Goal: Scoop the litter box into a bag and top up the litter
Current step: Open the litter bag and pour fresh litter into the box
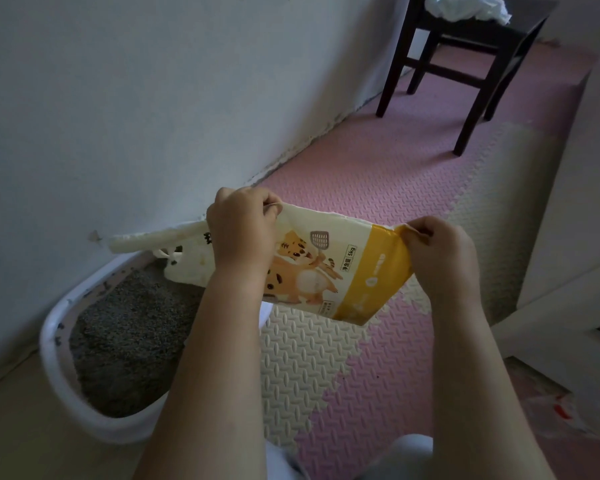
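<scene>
A: Hand states?
B: Left hand (241, 230) is fisted on the cream top edge of the litter bag (326, 268), fingers curled over it. Right hand (437, 258) pinches the bag's yellow end, thumb and fingers closed on the fold.
A: Bag position?
B: Off the floor, stretched sideways between the two hands and hanging below them. Looks flat and slack. Printed side faces the camera: cartoon cats, scoop graphic, "5kg" label.
A: Past the left hand?
B: The bag's cream end runs out to its left, with a rolled strip (156, 239) poking toward the wall (118, 98). That end sits above the litter box (51, 344).
A: Box location?
B: Below and left of the left hand, against the wall. White rim, grey litter (129, 334) inside, some grains on the rim. The left forearm crosses its near right edge.
A: Under the right hand?
B: Pink and cream foam mat (361, 181).
A: Beyond the hands?
B: Dark wooden chair (492, 32), well apart, up and right. Crumpled white material (465, 8) on the seat; plastic or cloth, can't tell.
</scene>
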Motion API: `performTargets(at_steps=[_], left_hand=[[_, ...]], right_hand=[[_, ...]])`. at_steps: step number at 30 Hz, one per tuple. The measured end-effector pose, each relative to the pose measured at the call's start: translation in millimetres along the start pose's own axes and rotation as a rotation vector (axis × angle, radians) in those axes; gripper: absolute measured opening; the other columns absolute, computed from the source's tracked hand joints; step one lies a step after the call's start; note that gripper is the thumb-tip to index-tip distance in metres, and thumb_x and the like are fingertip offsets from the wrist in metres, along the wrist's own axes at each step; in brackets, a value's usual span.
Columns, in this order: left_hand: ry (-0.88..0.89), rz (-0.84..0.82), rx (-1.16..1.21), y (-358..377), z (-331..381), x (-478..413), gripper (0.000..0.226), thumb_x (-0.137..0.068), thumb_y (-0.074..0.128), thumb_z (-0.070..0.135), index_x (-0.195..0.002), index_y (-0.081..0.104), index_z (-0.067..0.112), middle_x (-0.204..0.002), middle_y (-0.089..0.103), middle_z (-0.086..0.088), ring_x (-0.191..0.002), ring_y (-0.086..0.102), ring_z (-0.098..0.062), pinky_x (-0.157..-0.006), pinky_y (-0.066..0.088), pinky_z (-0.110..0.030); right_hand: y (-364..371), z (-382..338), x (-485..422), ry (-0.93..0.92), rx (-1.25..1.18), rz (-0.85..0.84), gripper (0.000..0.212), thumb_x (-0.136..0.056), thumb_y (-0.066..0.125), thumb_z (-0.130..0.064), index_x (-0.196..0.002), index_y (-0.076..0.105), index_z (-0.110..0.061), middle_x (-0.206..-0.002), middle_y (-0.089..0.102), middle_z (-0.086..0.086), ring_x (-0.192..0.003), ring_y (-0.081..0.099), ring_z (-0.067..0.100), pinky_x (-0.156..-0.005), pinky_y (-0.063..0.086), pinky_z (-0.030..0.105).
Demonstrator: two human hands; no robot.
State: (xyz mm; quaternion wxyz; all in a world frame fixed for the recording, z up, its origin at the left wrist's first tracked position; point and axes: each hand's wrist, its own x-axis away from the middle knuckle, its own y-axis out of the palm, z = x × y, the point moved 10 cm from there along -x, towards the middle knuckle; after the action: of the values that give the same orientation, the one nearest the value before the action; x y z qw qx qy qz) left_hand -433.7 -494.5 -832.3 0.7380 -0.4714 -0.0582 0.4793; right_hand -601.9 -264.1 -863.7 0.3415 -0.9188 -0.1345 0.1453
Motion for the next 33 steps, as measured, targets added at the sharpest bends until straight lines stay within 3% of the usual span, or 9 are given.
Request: performTargets(at_steps=[4,9,18,20,24,28,33], left_hand=[[-0.028,0.035,-0.038,-3,-9,-3,0.015,-0.093,0.057,0.018,-0.095,0.071,0.018,-0.092,0.070,0.000,-0.094,0.047,-0.020,-0.073,0.032,-0.030],[-0.081,0.071,-0.079,-3,-20,-6,0.019,-0.094,0.050,0.013,-0.096,0.069,0.017,-0.097,0.069,-0.002,-0.095,0.046,-0.023,-0.072,0.027,-0.030],[-0.031,-0.040,-0.060,12,-16,-3,0.017,-0.094,0.052,0.018,-0.099,0.068,0.017,-0.098,0.067,0.000,-0.094,0.044,-0.015,-0.073,0.037,-0.029],[-0.003,-0.071,-0.032,14,-11,-4,0.019,-0.094,0.053,0.018,-0.106,0.068,0.019,-0.103,0.067,0.001,-0.100,0.047,-0.016,-0.078,0.040,-0.031],[0.215,-0.255,0.086,29,30,3,0.031,-0.088,0.063,0.027,-0.119,0.064,0.025,-0.117,0.064,0.006,-0.112,0.050,-0.014,-0.096,0.035,-0.030],[0.319,-0.236,0.155,33,60,11,0.025,-0.086,0.065,0.033,-0.109,0.069,0.023,-0.107,0.068,0.006,-0.104,0.054,-0.014,-0.093,0.037,-0.030],[0.217,-0.213,0.271,34,53,9,0.015,-0.088,0.064,0.029,-0.097,0.071,0.018,-0.094,0.069,0.004,-0.091,0.060,-0.015,-0.083,0.049,-0.037]], right_hand=[[-1,-15,1,-0.111,-0.014,0.047,0.009,-0.087,0.060,-0.017,-0.089,0.069,-0.015,-0.080,0.065,-0.006,-0.077,0.059,0.012,-0.067,0.047,0.029],[3,-31,4,-0.238,-0.012,0.098,0.007,-0.089,0.061,-0.016,-0.092,0.067,-0.014,-0.087,0.061,-0.008,-0.086,0.054,0.012,-0.074,0.042,0.025],[5,-41,8,-0.277,-0.067,0.147,0.008,-0.091,0.059,-0.017,-0.094,0.067,-0.014,-0.088,0.058,-0.011,-0.088,0.055,0.012,-0.074,0.042,0.025],[4,-42,8,-0.287,-0.074,0.149,0.008,-0.091,0.060,-0.017,-0.094,0.067,-0.015,-0.088,0.059,-0.011,-0.088,0.055,0.013,-0.074,0.044,0.025],[8,-54,12,-0.325,-0.084,0.135,0.006,-0.090,0.062,-0.018,-0.092,0.067,-0.015,-0.086,0.059,-0.012,-0.083,0.054,0.009,-0.072,0.043,0.024],[7,-57,13,-0.322,-0.157,0.139,0.003,-0.088,0.065,-0.020,-0.089,0.068,-0.018,-0.082,0.063,-0.010,-0.079,0.058,0.008,-0.070,0.044,0.021],[11,-50,9,-0.241,-0.239,0.069,0.005,-0.084,0.070,-0.025,-0.086,0.064,-0.026,-0.077,0.062,-0.017,-0.074,0.059,0.003,-0.065,0.046,0.016]])
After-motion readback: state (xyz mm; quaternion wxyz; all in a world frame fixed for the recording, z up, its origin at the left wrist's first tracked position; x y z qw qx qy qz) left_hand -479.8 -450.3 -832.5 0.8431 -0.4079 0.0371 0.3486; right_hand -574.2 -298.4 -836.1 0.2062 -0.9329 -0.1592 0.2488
